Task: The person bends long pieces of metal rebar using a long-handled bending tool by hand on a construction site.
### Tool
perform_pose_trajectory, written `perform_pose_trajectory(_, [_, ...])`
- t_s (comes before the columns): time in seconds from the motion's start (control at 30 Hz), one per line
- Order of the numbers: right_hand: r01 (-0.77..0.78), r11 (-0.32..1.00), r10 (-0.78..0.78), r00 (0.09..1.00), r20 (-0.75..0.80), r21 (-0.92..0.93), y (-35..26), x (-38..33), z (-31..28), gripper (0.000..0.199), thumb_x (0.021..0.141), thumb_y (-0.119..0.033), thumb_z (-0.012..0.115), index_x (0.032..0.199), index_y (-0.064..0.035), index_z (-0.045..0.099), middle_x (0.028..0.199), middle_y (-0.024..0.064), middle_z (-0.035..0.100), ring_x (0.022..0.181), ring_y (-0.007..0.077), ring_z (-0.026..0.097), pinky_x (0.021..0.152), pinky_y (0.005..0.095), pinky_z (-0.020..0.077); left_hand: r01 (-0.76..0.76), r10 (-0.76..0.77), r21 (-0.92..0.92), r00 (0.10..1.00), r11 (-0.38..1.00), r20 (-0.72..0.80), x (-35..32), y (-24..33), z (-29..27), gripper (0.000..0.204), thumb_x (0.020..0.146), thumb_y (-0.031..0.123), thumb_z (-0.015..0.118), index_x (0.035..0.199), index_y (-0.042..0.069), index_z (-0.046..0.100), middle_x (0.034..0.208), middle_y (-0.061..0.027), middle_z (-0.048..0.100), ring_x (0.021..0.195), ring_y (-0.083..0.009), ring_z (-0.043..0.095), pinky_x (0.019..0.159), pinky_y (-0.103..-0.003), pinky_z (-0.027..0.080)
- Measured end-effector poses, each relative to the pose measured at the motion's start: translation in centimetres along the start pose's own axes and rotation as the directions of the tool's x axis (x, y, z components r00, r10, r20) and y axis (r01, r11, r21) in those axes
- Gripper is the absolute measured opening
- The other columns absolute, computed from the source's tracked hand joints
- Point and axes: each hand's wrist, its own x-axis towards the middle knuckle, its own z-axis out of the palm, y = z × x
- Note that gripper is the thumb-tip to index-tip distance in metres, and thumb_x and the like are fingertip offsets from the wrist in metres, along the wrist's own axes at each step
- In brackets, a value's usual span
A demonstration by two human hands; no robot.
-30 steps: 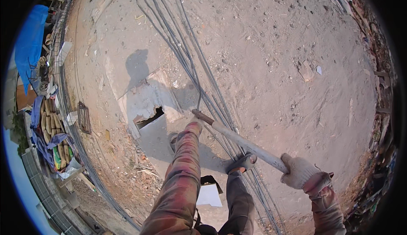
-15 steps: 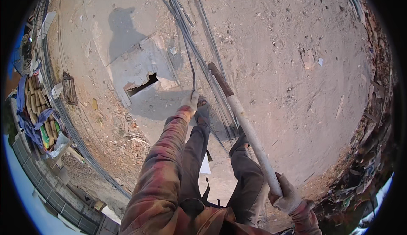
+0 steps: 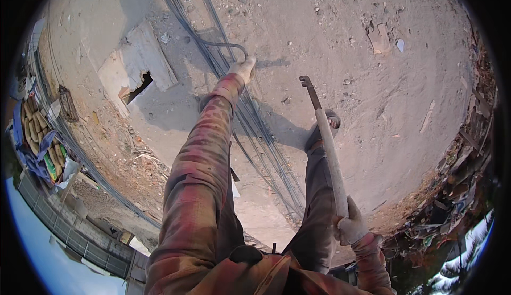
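Note:
In a light work glove, my left hand is closed on a dark steel reinforcing bar. The bar curves over from the left and bends down into my grip. Beneath my left arm runs a long bundle of similar bars along the dirt. My right hand, also gloved, is wrapped around the lower end of a rebar bending bar. That tool has a pale pipe handle and a rusty, notched hook head, which points forward and touches none of the bars. My right foot, in a sandal, stands beside the handle.
A pale broken slab with a dark hole lies left of the bars. At the far left are stacked filled sacks and a small metal frame. Scrap and debris line the right edge.
My left hand has moved forward with the bar, which now shows a bend. The bending bar has swung more upright, its head shifting right. I have stepped, and the ground has shifted left in view.

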Motion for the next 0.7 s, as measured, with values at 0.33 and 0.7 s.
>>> perform_pose_trajectory(0.33, [-0.084, 0.996, 0.071, 0.948, 0.312, 0.028, 6.7, -0.5, -6.2, 0.057, 0.072, -0.008, 0.062, 0.121, -0.0009, 0.034, 0.077, 0.0072, 0.055, 0.059, 0.0149, 0.055, 0.051, 0.0291, 0.0474, 0.183, -0.119, -0.275, 0.965, 0.944, 0.235, 11.8, 1.7, 9.6, 0.042, 0.096, 0.049, 0.049, 0.075, 0.014, 0.055, 0.057, 0.0002, 0.051, 0.044, -0.0149, 0.045, 0.040, -0.031, 0.038])
perform_pose_trajectory(0.7, [-0.087, 0.996, 0.076, 0.959, 0.275, 0.028, 2.6, 0.2, -5.2, 0.043, 0.069, 0.003, 0.051, 0.109, -0.0032, 0.035, 0.072, 0.0089, 0.054, 0.054, 0.0169, 0.055, 0.045, 0.0302, 0.0463, 0.228, -0.268, -0.467, 0.963, 0.854, -0.019, -4.0, -15.9, -0.3, 0.036, 0.094, 0.041, 0.055, 0.071, 0.013, 0.051, 0.054, 0.0018, 0.041, 0.046, -0.0127, 0.040, 0.046, -0.027, 0.028])
